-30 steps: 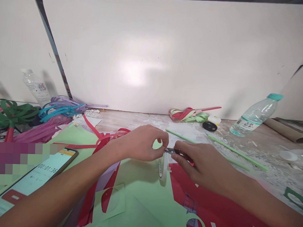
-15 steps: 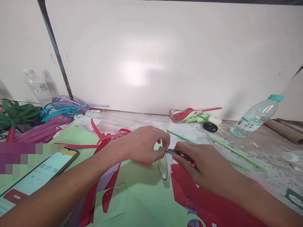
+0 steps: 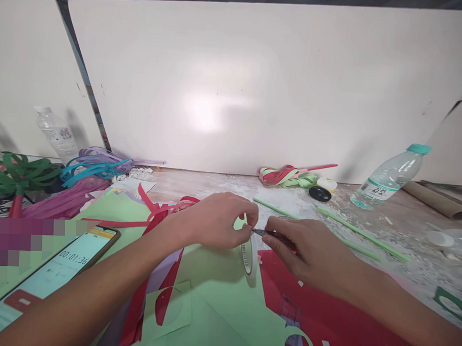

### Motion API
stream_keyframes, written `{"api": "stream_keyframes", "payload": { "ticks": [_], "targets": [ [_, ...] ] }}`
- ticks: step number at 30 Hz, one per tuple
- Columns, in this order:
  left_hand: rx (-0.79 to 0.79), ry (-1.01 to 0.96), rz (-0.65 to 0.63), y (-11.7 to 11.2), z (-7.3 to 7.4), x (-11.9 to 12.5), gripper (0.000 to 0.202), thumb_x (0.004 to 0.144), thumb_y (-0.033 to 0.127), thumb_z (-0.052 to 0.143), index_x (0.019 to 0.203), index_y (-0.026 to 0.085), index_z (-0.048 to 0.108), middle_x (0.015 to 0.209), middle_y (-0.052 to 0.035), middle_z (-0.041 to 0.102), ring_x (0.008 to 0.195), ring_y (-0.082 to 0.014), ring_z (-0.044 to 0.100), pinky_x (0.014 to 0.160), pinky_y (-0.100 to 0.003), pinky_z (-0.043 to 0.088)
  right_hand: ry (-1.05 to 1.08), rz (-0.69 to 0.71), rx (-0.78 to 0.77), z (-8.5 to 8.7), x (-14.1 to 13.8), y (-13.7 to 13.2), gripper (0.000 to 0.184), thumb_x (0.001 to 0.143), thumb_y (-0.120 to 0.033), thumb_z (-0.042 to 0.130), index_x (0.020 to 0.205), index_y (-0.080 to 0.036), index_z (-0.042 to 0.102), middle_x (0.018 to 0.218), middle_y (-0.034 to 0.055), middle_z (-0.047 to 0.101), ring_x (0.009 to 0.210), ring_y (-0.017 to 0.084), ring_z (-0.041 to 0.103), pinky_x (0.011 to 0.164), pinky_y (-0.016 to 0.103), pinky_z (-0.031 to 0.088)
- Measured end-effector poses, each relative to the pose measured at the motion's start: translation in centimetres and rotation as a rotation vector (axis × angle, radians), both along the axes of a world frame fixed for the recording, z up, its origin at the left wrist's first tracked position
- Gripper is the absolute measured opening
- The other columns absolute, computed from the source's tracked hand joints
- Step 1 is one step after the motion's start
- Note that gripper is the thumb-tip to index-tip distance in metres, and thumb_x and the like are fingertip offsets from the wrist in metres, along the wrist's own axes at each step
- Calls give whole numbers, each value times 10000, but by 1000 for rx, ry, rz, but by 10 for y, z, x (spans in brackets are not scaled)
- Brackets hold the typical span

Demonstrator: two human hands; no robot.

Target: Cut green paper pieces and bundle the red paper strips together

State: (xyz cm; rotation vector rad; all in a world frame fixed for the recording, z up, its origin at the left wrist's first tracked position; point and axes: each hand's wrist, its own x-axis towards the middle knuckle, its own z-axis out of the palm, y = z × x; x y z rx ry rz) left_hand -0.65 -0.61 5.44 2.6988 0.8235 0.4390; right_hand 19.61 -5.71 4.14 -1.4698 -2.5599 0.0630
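Observation:
At the centre, my left hand (image 3: 227, 221) pinches a roll of tape (image 3: 248, 259) between thumb and fingers. The roll is a white ring with printed lettering, held on edge over green paper (image 3: 211, 293). My right hand (image 3: 300, 241) grips a small dark tool with a pointed metal tip (image 3: 258, 232), mostly hidden by the fingers; I cannot tell its exact kind. That tip meets the left fingertips at the top of the roll. Red paper (image 3: 312, 322) lies beneath my right forearm, with small white bits scattered on it.
Left of my arm lies a phone (image 3: 66, 268) showing a timer. Red strips (image 3: 153, 215) cross the paper stack. Green sticks (image 3: 361, 233), a black disc (image 3: 320, 194) and a tilted water bottle (image 3: 390, 178) are at right. A white panel (image 3: 256, 93) stands behind.
The roll has shifted very slightly left, with a small turn. Both hands keep almost the same place and grip.

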Motion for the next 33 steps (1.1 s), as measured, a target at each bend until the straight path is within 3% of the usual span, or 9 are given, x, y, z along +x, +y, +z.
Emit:
{"api": "stream_keyframes", "payload": {
  "ticks": [6,12,17,23,26,30,33],
  "targets": [
    [-32,-16,-30,1,0,-1,137,751,153,483,792,196,606,806,7,667,726,-151,575,680,-267,416,54,-46,-118,5,4,1,138,911,-316,424,863,-214,504,630,-3,577,554,164,495,499,253,252],
    [-91,-77,-8,5,0,-3,127,757,163,495,811,189,607,827,2,661,786,-154,581,743,-276,433,66,-23,-239,11,14,4,214,914,-360,433,759,-220,478,555,-39,511,477,129,428,463,243,263],
    [-160,-117,-33,5,0,-2,118,756,137,486,804,178,586,814,3,650,769,-137,581,714,-254,440,93,-14,-390,19,31,7,277,923,-422,413,797,-229,566,616,-17,549,510,135,490,467,239,313],
    [-154,-113,-53,4,9,-5,140,756,130,490,824,179,602,841,-7,662,761,-136,582,698,-245,440,-2,-13,-393,19,52,15,328,900,-444,429,730,-230,610,662,12,578,544,159,520,441,238,316],
    [-134,-172,19,3,19,-17,142,777,148,488,846,174,609,861,-17,662,790,-139,585,746,-251,453,-18,-2,-413,11,51,16,296,885,-424,459,747,-226,631,701,16,607,561,158,540,443,236,313],
    [-156,-142,127,-5,30,-50,94,798,188,508,800,175,600,766,2,634,721,-125,569,675,-225,442,-76,57,-440,-1,35,2,215,821,-293,545,632,-201,591,563,-21,536,469,123,474,415,224,240],
    [-178,-171,253,-21,32,-74,98,824,218,516,766,179,585,754,9,618,708,-115,558,639,-206,423,-67,53,-250,0,18,-9,158,755,-272,634,614,-202,619,549,-14,551,495,136,512,436,228,286]
  ]
}}
